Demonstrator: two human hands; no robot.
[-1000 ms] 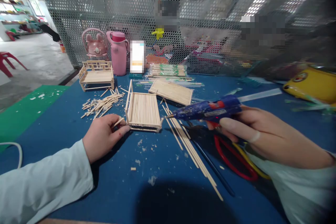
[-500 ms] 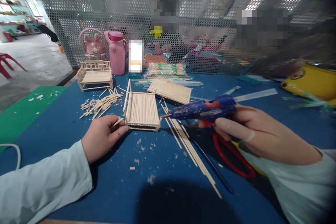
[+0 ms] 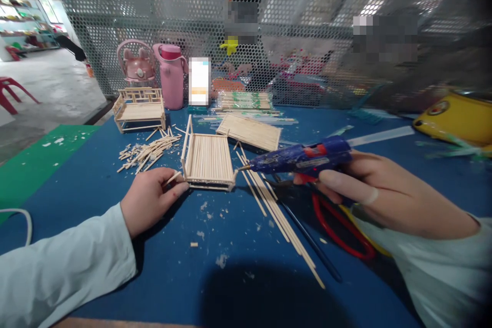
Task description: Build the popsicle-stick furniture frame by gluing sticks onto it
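Slightly shifted since the earlier frame, the glue gun [image 3: 303, 158], gripped by the right hand [image 3: 388, 195], points at the near right corner of the stick seat [image 3: 210, 156]; the left hand [image 3: 154, 197] pinches a short stick [image 3: 171, 178] beside its near left. Its slats look done, its right side unfinished; table [image 3: 165, 277] before it offers room, loose sticks [image 3: 280, 215] bounding its right.

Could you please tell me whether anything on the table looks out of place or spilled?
Mostly litter: whitish patches mark the blue tabletop, and one short stick piece lies alone nearer the viewer than the stick frame, apart from the heap of short sticks. Nothing looks clearly broken.
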